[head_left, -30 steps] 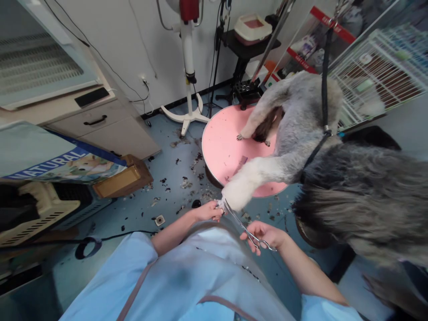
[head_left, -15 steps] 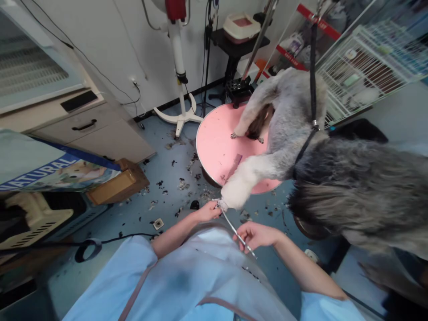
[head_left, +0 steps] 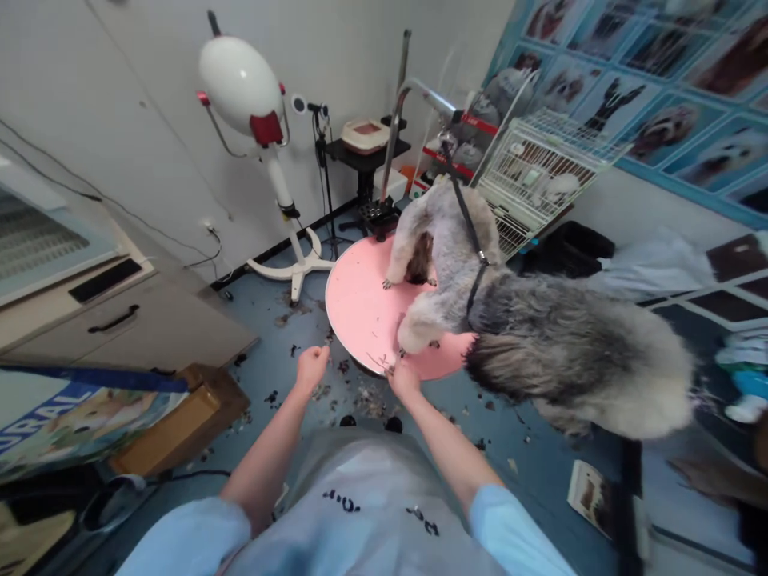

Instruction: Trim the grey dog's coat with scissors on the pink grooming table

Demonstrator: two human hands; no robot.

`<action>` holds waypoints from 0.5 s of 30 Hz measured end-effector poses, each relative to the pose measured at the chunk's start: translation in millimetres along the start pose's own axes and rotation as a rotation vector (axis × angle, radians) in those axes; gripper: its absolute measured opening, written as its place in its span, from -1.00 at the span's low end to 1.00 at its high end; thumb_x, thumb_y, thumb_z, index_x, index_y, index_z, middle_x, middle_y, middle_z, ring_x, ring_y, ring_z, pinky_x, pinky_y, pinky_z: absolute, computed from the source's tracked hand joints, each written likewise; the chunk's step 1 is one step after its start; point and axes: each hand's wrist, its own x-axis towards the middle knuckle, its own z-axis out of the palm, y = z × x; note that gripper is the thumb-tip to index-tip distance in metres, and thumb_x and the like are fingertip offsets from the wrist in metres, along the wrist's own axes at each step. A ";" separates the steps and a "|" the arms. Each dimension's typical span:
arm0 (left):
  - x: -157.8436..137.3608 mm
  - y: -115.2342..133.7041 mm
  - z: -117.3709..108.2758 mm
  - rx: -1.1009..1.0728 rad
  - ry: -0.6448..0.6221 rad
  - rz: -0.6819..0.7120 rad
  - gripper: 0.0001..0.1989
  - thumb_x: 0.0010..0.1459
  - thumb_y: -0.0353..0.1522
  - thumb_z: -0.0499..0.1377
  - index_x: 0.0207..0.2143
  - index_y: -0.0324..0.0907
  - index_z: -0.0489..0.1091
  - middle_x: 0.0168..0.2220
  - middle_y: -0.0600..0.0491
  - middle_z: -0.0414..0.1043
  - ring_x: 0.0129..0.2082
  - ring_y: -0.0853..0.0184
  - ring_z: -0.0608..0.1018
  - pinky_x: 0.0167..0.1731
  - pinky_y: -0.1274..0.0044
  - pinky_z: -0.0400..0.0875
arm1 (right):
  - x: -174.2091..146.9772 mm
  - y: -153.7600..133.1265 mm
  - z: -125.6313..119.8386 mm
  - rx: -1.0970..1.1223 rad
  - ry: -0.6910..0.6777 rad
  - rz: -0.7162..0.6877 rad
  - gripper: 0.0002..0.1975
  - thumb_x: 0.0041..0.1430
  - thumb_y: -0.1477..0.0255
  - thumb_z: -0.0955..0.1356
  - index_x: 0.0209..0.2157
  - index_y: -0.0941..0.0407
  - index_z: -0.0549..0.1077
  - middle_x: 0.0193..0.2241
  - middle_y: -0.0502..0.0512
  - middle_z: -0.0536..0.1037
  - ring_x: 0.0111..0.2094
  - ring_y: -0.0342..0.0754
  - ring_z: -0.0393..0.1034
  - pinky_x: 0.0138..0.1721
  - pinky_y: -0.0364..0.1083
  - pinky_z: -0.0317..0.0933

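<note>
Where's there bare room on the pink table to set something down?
The pink table looks mostly bare between its picture-left rim and the paws of the dog. It's crowded picture-right, under the dog, and along the near rim, by the right hand and dark strands.

Dog point(head_left: 534, 308) on grooming table point(head_left: 354, 296). Stand dryer point(head_left: 240, 88) behind the table, left; wire cage point(head_left: 534, 172) behind, right. Litter tray point(head_left: 365, 138) on side table point(head_left: 358, 162), to the rear. Drawer cabinet point(head_left: 162, 320) at far left. Hair clippings point(head_left: 370, 400) on floor point(head_left: 270, 344) before the grooming table.
</note>
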 end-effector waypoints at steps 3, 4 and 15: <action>31.0 35.8 -8.0 -0.099 -0.007 0.162 -0.66 0.11 -0.22 0.03 -0.36 -0.28 0.49 -0.27 -0.06 0.51 -0.19 0.22 0.50 -0.10 0.45 0.32 | 30.7 -21.9 -2.7 0.075 0.014 0.120 -0.53 0.27 0.15 0.20 -0.04 0.22 0.43 0.00 0.42 0.38 -0.09 0.10 0.40 -0.13 -0.02 0.20; 41.3 51.1 -6.2 -0.140 -0.028 0.226 -0.66 0.11 -0.24 0.05 -0.27 -0.29 0.49 -0.19 -0.09 0.51 -0.13 0.22 0.49 -0.05 0.43 0.31 | 34.5 -22.4 -2.3 0.100 0.014 0.142 -0.53 0.27 0.14 0.20 -0.03 0.23 0.41 -0.01 0.42 0.39 -0.11 0.10 0.41 -0.15 -0.02 0.20; 124.7 262.0 119.3 -0.217 -0.662 0.711 -0.60 0.20 -0.24 -0.02 -0.15 -0.35 0.45 -0.10 -0.15 0.48 -0.01 0.17 0.46 0.07 0.34 0.28 | 41.9 -20.2 24.8 0.283 0.096 0.020 -0.73 0.16 0.48 0.21 -0.14 0.14 0.43 -0.13 0.24 0.55 -0.03 0.19 0.41 0.00 0.08 0.10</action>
